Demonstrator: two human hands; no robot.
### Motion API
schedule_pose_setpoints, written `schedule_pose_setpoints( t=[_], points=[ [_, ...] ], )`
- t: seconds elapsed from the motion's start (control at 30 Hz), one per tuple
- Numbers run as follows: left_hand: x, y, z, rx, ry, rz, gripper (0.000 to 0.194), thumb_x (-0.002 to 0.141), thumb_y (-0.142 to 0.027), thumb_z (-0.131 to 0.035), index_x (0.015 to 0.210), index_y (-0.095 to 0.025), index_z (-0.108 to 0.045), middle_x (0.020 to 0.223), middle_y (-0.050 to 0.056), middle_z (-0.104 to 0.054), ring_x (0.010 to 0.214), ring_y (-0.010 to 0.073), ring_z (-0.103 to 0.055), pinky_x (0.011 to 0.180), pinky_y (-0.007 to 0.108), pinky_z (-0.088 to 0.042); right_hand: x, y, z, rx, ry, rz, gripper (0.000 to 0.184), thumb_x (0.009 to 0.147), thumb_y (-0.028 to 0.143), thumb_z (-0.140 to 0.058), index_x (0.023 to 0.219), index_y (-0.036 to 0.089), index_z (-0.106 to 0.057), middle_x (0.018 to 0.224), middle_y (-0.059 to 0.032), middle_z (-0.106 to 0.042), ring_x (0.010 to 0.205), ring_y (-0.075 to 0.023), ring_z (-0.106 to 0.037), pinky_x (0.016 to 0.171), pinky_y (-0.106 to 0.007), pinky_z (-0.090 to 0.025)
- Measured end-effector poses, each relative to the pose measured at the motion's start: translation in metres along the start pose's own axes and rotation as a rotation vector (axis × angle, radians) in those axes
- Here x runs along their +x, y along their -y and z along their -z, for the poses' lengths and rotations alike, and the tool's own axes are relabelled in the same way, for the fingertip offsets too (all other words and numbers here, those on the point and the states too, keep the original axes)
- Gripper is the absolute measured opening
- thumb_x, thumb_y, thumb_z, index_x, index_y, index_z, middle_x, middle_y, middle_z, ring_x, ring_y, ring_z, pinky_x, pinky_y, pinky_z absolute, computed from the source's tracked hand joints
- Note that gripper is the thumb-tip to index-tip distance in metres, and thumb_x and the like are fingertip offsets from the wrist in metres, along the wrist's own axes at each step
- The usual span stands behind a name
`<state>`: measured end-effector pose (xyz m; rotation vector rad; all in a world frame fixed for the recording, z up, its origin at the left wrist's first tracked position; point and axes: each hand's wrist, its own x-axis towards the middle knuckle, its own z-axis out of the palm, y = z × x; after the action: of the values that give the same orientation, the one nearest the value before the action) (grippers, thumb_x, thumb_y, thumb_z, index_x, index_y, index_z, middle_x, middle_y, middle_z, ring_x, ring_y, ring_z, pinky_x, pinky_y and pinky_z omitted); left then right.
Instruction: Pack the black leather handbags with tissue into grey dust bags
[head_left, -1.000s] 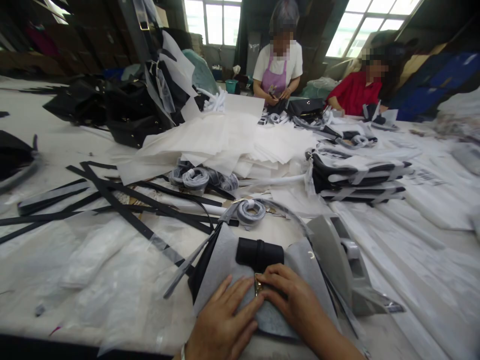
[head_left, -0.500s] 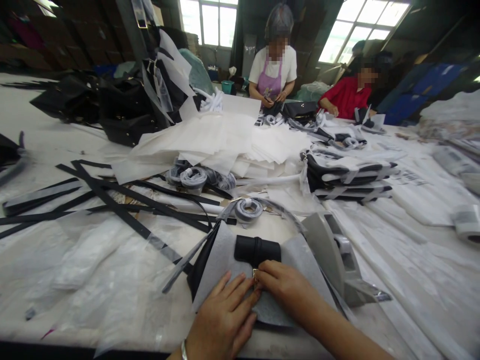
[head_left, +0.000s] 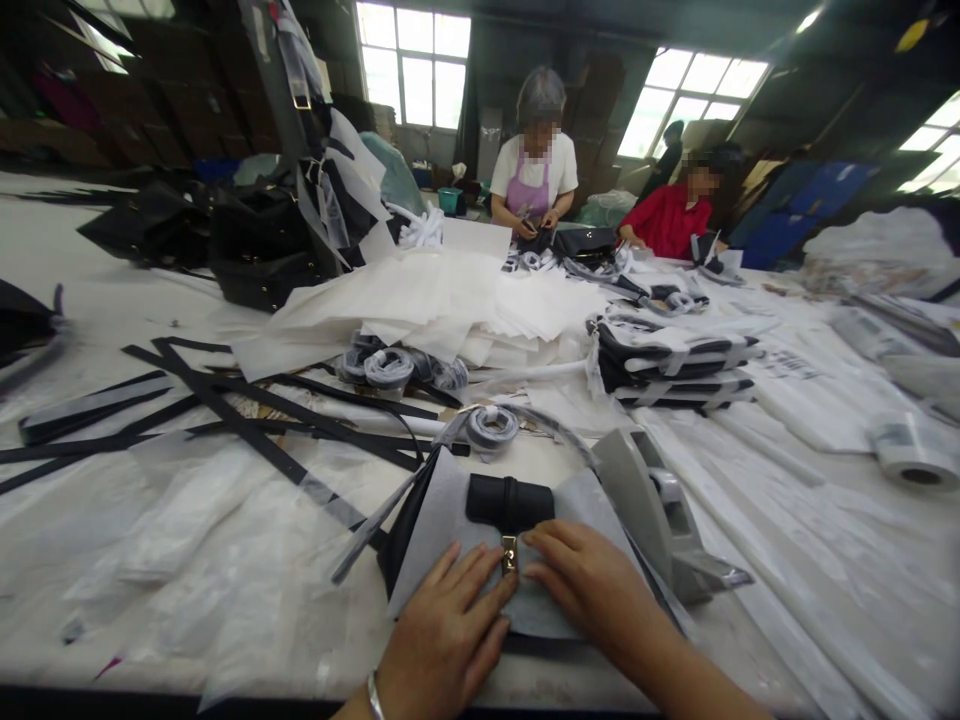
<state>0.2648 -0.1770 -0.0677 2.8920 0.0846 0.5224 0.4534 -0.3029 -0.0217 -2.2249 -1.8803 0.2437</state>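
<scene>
A black handbag [head_left: 403,530] lies before me, its front covered by a pale grey sheet [head_left: 439,510]. A black leather tab [head_left: 510,500] shows above a gold clasp [head_left: 510,556] at the bag's middle. My left hand [head_left: 442,630] rests flat on the sheet, fingers stretched, with the fingertips beside the clasp's left edge. On the clasp's other side is my right hand [head_left: 592,585]; its fingers are slightly bent and apart, touching the sheet, and nothing shows in them. The bag's wrapped handle arches behind it, around a coiled strap [head_left: 491,428].
A grey tape dispenser [head_left: 649,510] stands against the bag's right side. Black straps [head_left: 232,425] and clear plastic [head_left: 202,530] spread to the left. Behind are white sheets [head_left: 420,290], stacked wrapped bags [head_left: 667,365] and black bags [head_left: 262,250]. Two people [head_left: 536,170] work across the table.
My right fingers have come off the clasp and moved slightly right, so the gold clasp now shows fully. The left hand stays nearly in place. The camera view has tilted up a little.
</scene>
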Motion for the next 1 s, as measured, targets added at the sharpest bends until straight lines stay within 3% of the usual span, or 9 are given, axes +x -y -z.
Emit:
schedule_pose_setpoints(
  t=[0.13, 0.27, 0.37, 0.5, 0.63, 0.7, 0.77, 0.87, 1.0],
  points=[
    [-0.002, 0.001, -0.002, 0.019, 0.020, -0.018, 0.048, 0.095, -0.023, -0.051, 0.142, -0.024, -0.045, 0.147, 0.007, -0.048, 0.133, 0.0243, -0.048, 0.107, 0.049, -0.045, -0.034, -0.018, -0.014, -0.158, -0.070, 0.087, 0.058, 0.095, 0.042, -0.052, 0.148, 0.025, -0.035, 0.150, -0.0090, -0.044, 0.136, -0.0311, -0.041, 0.111, -0.055, -0.032],
    [-0.005, 0.001, -0.003, 0.068, 0.053, -0.063, 0.053, 0.096, -0.031, -0.053, 0.146, -0.023, -0.038, 0.150, 0.008, -0.044, 0.136, 0.0250, -0.044, 0.108, 0.048, -0.045, -0.050, -0.028, -0.036, -0.199, -0.089, 0.099, 0.072, 0.093, 0.053, -0.050, 0.153, 0.025, -0.022, 0.157, -0.0096, -0.029, 0.142, -0.0332, -0.032, 0.112, -0.059, -0.030],
    [-0.006, 0.003, -0.003, 0.131, 0.101, -0.098, 0.057, 0.096, -0.030, -0.051, 0.149, -0.021, -0.032, 0.152, 0.010, -0.040, 0.138, 0.0263, -0.041, 0.109, 0.050, -0.042, -0.051, -0.028, -0.039, -0.151, -0.098, 0.158, 0.085, 0.085, 0.060, -0.059, 0.153, 0.026, -0.022, 0.157, -0.0098, -0.030, 0.142, -0.0346, -0.030, 0.115, -0.060, -0.024],
    [-0.003, 0.002, 0.001, 0.265, 0.124, -0.160, 0.052, 0.099, -0.009, -0.034, 0.149, -0.019, -0.031, 0.150, 0.009, -0.044, 0.136, 0.0238, -0.044, 0.112, 0.053, -0.037, -0.049, -0.029, -0.036, -0.136, -0.083, 0.219, 0.084, 0.079, 0.025, -0.071, 0.151, 0.026, -0.028, 0.154, -0.0081, -0.037, 0.139, -0.0335, -0.036, 0.114, -0.058, -0.029],
    [-0.002, -0.006, 0.007, 0.312, 0.114, -0.177, 0.048, 0.100, -0.009, -0.029, 0.146, -0.018, -0.038, 0.143, 0.009, -0.052, 0.132, 0.0232, -0.049, 0.109, 0.051, -0.041, -0.054, -0.037, -0.035, -0.100, -0.070, 0.263, 0.087, 0.071, -0.002, -0.057, 0.150, 0.027, -0.031, 0.149, -0.0072, -0.044, 0.135, -0.0306, -0.043, 0.110, -0.054, -0.039],
    [-0.004, -0.011, 0.006, 0.308, 0.096, -0.162, 0.049, 0.099, -0.008, -0.029, 0.146, -0.018, -0.039, 0.144, 0.009, -0.052, 0.132, 0.0229, -0.049, 0.109, 0.049, -0.042, -0.060, -0.039, -0.029, -0.050, -0.044, 0.264, 0.085, 0.075, 0.000, -0.056, 0.151, 0.029, -0.029, 0.149, -0.0053, -0.044, 0.135, -0.0282, -0.044, 0.110, -0.051, -0.039],
    [-0.007, -0.014, 0.002, 0.300, 0.071, -0.142, 0.050, 0.098, -0.007, -0.030, 0.147, -0.018, -0.037, 0.146, 0.010, -0.049, 0.133, 0.0228, -0.048, 0.110, 0.049, -0.041, -0.062, -0.033, -0.018, 0.003, 0.006, 0.234, 0.078, 0.081, 0.017, -0.065, 0.151, 0.029, -0.030, 0.151, -0.0065, -0.042, 0.136, -0.0309, -0.043, 0.111, -0.052, -0.037],
    [-0.010, -0.014, -0.003, 0.282, 0.052, -0.112, 0.051, 0.099, -0.010, -0.033, 0.148, -0.020, -0.034, 0.149, 0.010, -0.045, 0.135, 0.0226, -0.046, 0.111, 0.049, -0.039, -0.050, -0.010, 0.002, 0.062, 0.012, 0.105, 0.061, 0.083, 0.049, -0.066, 0.137, 0.025, -0.052, 0.141, -0.0106, -0.054, 0.128, -0.0353, -0.049, 0.108, -0.055, -0.038],
    [-0.010, -0.014, -0.003, 0.252, 0.069, -0.078, 0.055, 0.097, -0.006, -0.033, 0.150, -0.020, -0.029, 0.150, 0.009, -0.044, 0.135, 0.0229, -0.045, 0.111, 0.051, -0.038, -0.015, 0.019, 0.010, 0.088, -0.050, -0.088, 0.016, 0.093, 0.028, -0.056, 0.103, 0.022, -0.067, 0.103, -0.0084, -0.068, 0.096, -0.0253, -0.063, 0.085, -0.039, -0.050]
  ],
)
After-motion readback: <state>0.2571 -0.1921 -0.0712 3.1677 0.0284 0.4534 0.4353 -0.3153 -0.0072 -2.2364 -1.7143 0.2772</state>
